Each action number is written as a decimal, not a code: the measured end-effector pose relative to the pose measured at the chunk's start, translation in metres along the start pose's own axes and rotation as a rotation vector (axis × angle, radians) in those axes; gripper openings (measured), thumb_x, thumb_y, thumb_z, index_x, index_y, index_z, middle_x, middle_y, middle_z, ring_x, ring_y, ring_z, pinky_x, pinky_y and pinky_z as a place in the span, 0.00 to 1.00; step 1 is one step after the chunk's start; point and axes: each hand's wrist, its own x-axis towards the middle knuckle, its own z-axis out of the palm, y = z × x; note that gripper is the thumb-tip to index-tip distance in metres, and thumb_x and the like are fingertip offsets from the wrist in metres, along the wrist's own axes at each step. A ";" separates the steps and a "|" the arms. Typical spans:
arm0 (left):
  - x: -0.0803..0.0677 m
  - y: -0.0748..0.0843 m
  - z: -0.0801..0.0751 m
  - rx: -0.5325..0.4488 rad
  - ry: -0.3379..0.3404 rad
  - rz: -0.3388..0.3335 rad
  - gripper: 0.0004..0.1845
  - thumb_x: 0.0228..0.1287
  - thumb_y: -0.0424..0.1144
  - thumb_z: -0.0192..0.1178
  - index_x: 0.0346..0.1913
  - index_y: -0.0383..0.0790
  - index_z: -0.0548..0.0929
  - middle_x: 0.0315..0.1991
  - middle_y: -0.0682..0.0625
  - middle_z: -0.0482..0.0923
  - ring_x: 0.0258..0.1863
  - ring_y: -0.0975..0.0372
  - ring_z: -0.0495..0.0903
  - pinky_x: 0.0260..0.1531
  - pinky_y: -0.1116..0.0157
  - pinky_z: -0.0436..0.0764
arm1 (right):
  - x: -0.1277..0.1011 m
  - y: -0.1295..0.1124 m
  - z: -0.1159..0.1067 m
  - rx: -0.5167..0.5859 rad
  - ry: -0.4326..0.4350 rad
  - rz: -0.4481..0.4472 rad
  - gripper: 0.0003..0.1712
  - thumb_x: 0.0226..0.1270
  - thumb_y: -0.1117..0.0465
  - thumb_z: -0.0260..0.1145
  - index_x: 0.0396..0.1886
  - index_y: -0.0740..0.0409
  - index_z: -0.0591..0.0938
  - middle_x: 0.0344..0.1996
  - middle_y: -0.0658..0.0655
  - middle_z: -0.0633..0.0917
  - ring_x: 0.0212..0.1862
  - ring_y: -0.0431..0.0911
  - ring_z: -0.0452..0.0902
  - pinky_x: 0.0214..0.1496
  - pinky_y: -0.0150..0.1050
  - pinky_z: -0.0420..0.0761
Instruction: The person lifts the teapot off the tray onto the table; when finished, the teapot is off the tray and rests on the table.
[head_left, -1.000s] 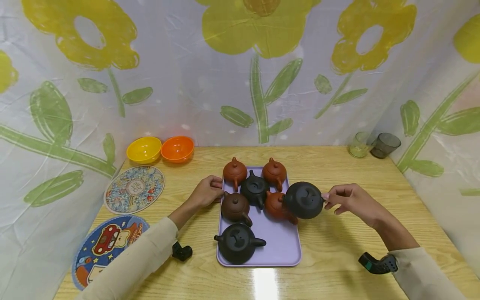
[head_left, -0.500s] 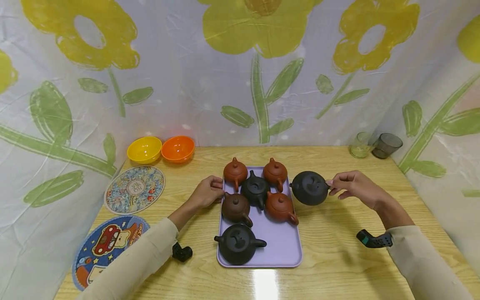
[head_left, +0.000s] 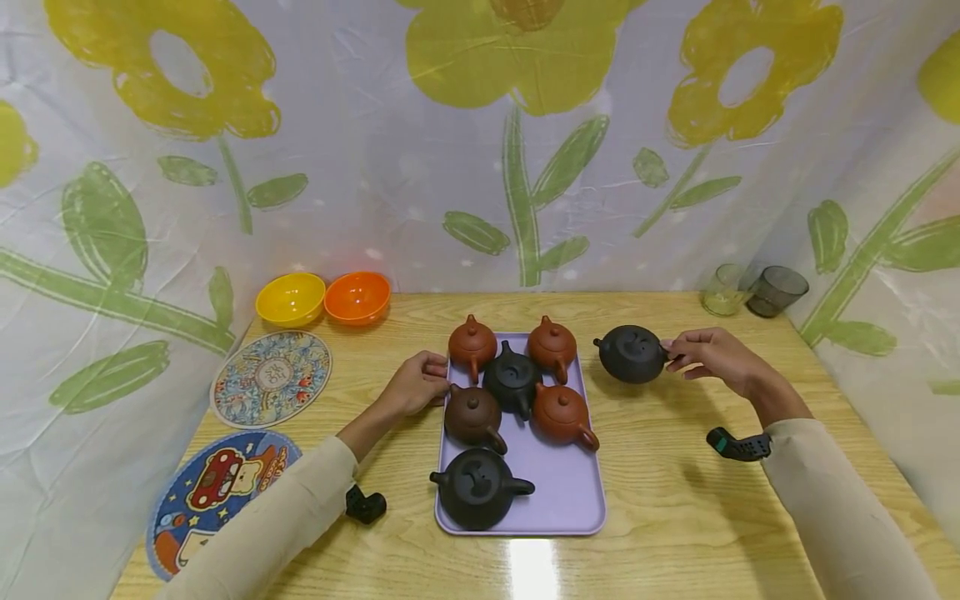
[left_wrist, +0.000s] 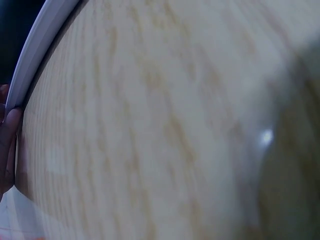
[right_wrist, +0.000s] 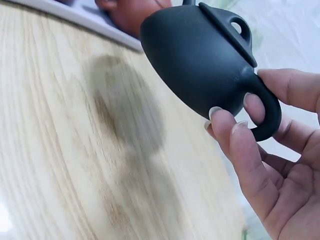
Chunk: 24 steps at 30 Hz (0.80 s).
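Note:
My right hand (head_left: pixel 716 360) holds a black teapot (head_left: pixel 632 354) by its handle, up off the table to the right of the tray. In the right wrist view the teapot (right_wrist: pixel 200 60) is tilted, with a finger through the handle loop (right_wrist: pixel 272 117). At the tray's left side, my left hand (head_left: pixel 415 383) grips the rim of the lilac tray (head_left: pixel 562 500). On the tray stand two black teapots (head_left: pixel 476 490), a dark brown teapot (head_left: pixel 472 415) and several reddish-brown teapots (head_left: pixel 562 414). The left wrist view catches only fingertips (left_wrist: pixel 9 130) at the rim.
A yellow bowl (head_left: pixel 291 300) and an orange bowl (head_left: pixel 357 298) stand at the back left. Two round patterned mats (head_left: pixel 272 379) lie at the left. A greenish glass (head_left: pixel 722 293) and a dark glass (head_left: pixel 777 292) are at the back right, before a flowered curtain (head_left: pixel 360 183).
My right hand has carried the black teapot from over the tray's right edge to the right and farther back, uncovering a reddish-brown teapot. The left hand has stayed at the rim.

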 end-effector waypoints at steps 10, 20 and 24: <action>-0.001 -0.001 -0.001 0.003 -0.005 0.018 0.22 0.65 0.25 0.59 0.62 0.27 0.71 0.54 0.33 0.75 0.45 0.53 0.81 0.38 0.62 0.88 | 0.031 0.001 -0.008 -0.023 -0.016 0.015 0.18 0.78 0.51 0.57 0.46 0.61 0.83 0.40 0.54 0.84 0.48 0.50 0.83 0.56 0.49 0.83; -0.002 0.000 -0.001 -0.017 -0.004 0.021 0.22 0.65 0.23 0.59 0.61 0.27 0.71 0.52 0.34 0.75 0.44 0.54 0.81 0.37 0.63 0.88 | 0.060 0.006 -0.002 -0.068 0.008 0.033 0.25 0.79 0.49 0.55 0.55 0.68 0.80 0.45 0.59 0.84 0.52 0.53 0.82 0.61 0.52 0.82; -0.002 0.000 -0.001 -0.014 0.002 0.021 0.22 0.65 0.24 0.59 0.61 0.27 0.71 0.52 0.34 0.75 0.45 0.53 0.81 0.37 0.62 0.88 | 0.071 0.012 0.000 -0.055 0.016 0.050 0.25 0.79 0.50 0.55 0.56 0.68 0.80 0.45 0.60 0.85 0.50 0.49 0.83 0.58 0.49 0.83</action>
